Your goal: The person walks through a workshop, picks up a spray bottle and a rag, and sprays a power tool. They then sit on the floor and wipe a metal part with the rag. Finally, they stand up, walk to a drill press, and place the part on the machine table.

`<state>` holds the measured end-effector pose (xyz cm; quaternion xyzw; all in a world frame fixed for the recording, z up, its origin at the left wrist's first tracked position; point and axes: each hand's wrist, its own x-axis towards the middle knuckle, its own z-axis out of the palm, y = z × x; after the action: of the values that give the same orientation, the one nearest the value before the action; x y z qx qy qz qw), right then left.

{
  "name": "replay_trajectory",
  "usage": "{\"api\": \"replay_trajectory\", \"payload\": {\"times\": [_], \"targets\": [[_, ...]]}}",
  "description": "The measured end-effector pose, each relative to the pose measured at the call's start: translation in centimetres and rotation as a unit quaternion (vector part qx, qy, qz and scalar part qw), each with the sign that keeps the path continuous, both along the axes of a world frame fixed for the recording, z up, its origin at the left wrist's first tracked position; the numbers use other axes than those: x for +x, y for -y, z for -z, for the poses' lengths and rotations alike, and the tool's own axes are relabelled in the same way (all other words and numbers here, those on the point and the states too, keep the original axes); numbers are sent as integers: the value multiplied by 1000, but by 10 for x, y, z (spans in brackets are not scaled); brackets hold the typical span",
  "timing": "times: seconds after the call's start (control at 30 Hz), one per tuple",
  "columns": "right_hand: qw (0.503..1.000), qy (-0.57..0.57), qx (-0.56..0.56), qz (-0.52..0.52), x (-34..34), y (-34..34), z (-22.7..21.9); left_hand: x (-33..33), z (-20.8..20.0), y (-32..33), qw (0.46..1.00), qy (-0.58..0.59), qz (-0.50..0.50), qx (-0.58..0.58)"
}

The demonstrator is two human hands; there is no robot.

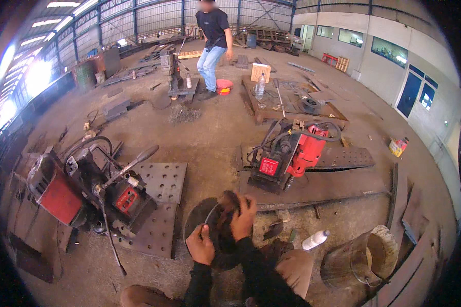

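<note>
My left hand (201, 244) is closed, thumb up, at the thin pale curved edge of a dark round piece (221, 233) that looks like a disc or shallow pan. My right hand (243, 219) has its fingers curled around a rusty-brown, rough clump (228, 200) pressed to that piece's upper side. Whether the clump is a rag, a brush or something else, I cannot tell. Another dark round shape (192, 220) shows beside my left hand, low near the floor. Both hands are in front of my knees.
Magnetic drill presses, one red and grey (61, 197) and one red (308, 148), stand on steel plates left and right. A white bottle (315, 240) and a dirty bucket (346, 262) are at my right. Farther off, a person (213, 38) stands by another drill press (170, 66).
</note>
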<state>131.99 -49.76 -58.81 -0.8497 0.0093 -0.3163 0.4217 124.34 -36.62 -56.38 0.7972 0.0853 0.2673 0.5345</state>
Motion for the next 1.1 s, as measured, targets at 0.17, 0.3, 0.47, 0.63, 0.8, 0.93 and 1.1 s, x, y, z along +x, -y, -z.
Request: {"api": "replay_trajectory", "payload": {"times": [0.17,0.3,0.47,0.63,0.8,0.93,1.1], "targets": [[999,4,-42,8,4,32,-35,-6,-56,-5,992,84,-20,-95],[998,-21,-51,-20,-12,55,-58,22,-74,-20,986,123,-26,-114],[997,6,-57,-50,1,70,-85,53,-103,-29,992,118,7,-51],[1000,19,13,-6,-9,22,-53,30,-70,-14,972,143,-17,-186],[996,-63,-6,-69,-63,-14,15,37,-34,-22,968,122,-66,-207],[961,-174,-49,-210,-94,-34,-2,50,-10,-56,964,103,-122,-215],[970,-95,-38,-220,-82,-22,-35,58,-21,-60,987,66,-61,-137]]}}
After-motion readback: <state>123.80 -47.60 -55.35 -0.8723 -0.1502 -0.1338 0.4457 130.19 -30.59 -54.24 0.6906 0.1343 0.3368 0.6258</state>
